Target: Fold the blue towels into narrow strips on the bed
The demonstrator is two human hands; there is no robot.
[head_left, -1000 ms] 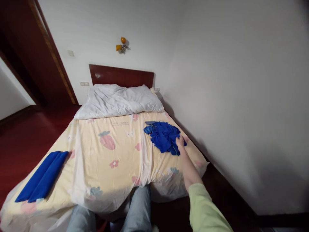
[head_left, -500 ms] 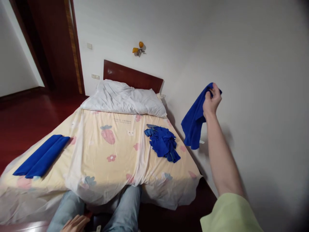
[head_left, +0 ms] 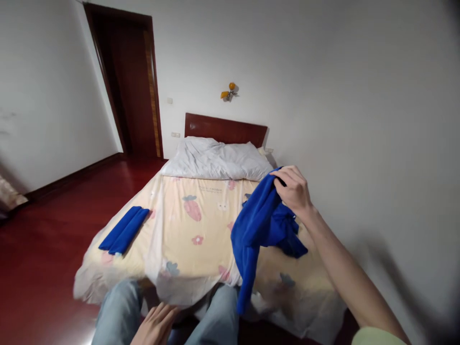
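My right hand pinches a blue towel by its upper end. The towel hangs loosely, its lower end dangling past the near edge of the bed. Behind it, partly covered from sight, lies a crumpled heap of blue cloths on the right of the bed. Low in the view, my left hand is beside my leg with fingers stretched out, holding nothing. Two blue folded towels lie side by side at the bed's left.
The bed has a pale yellow patterned sheet, with a white quilt or pillow against the dark headboard. A wall runs along the right. Red floor and a dark door are at left.
My right hand has brought the towel from beside the wall leftward and down, over the bed in front of the heap. The head view has turned somewhat left; my left hand shows more fully.
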